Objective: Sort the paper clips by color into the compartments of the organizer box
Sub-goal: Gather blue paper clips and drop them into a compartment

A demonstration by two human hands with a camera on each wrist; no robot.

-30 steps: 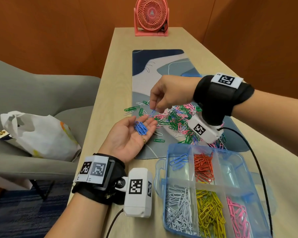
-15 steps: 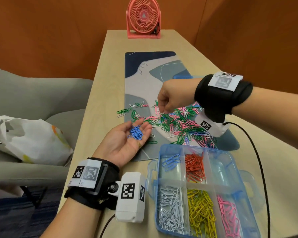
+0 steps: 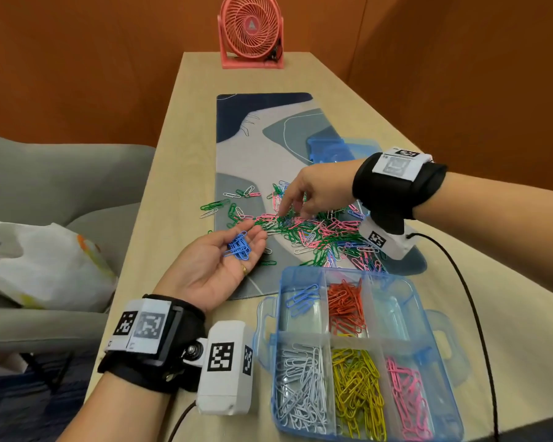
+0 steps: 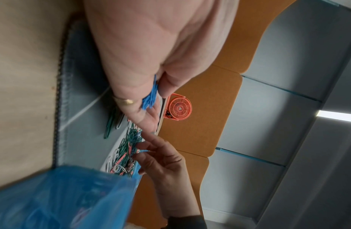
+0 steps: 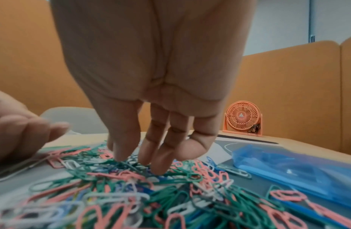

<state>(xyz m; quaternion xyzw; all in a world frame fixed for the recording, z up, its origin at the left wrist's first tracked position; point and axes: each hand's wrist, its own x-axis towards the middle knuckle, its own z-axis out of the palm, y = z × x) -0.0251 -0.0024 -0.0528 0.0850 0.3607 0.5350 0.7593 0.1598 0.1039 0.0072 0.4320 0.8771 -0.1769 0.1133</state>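
My left hand (image 3: 224, 256) lies palm up at the mat's left edge, fingers relaxed, carrying several blue paper clips (image 3: 239, 247) on its fingers. The blue clips (image 4: 151, 96) also show in the left wrist view. A mixed pile of green, pink, white and blue clips (image 3: 320, 232) covers the mat. My right hand (image 3: 300, 202) reaches down into the pile, its fingertips (image 5: 157, 167) touching the clips with nothing pinched. The blue organizer box (image 3: 434, 349) stands in front, holding blue, red, white, yellow and pink clips in separate compartments; its far right compartment is bare.
A patterned desk mat (image 3: 262, 148) lies on the wooden table (image 3: 179, 173). The box's clear blue lid (image 3: 332, 148) rests behind the pile. A pink fan (image 3: 251, 30) stands at the far end. A grey chair (image 3: 45, 186) with a white bag (image 3: 42, 263) sits left.
My right hand left the open left palm, moved right over the pile and lowered its fingers into the clips. The left hand stayed palm up with its blue clips.
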